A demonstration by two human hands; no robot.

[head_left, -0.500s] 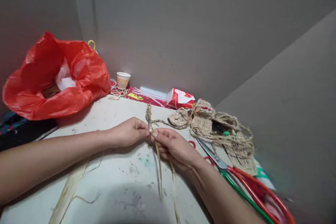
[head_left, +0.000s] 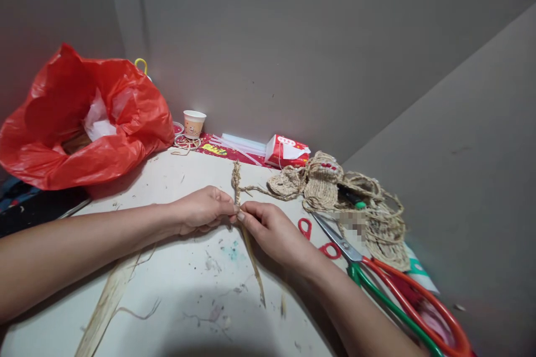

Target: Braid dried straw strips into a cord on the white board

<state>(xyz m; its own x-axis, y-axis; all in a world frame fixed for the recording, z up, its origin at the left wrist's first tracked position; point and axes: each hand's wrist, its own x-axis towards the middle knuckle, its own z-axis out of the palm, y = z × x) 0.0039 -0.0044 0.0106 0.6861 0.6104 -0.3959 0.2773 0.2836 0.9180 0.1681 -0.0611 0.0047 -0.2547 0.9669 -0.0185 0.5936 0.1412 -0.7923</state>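
My left hand [head_left: 209, 210] and my right hand [head_left: 272, 228] meet fingertip to fingertip near the middle of the table. Both pinch the lower end of a braided straw cord [head_left: 237, 178], which stands out above my fingers. A loose straw strand [head_left: 252, 262] trails down from under my right hand. From the cord's side, a thin twisted string runs right toward woven straw pieces [head_left: 322, 181]. To the left of my forearms' gap, a bundle of flat dry straw [head_left: 109, 298] lies on the table, partly under my left arm.
Large scissors [head_left: 352, 254] with red and green handles lie right of my right arm, beside small red-handled scissors [head_left: 330, 250]. A red plastic bag [head_left: 138, 117] stands at left. Along the wall are a paper cup [head_left: 194, 124], straws [head_left: 243, 145] and a red tissue pack [head_left: 287, 150].
My right hand has turned, its fingers closing in nearer my left fingertips. One hanging strand has swung and now mostly hides behind my right hand. The view has shifted slightly.
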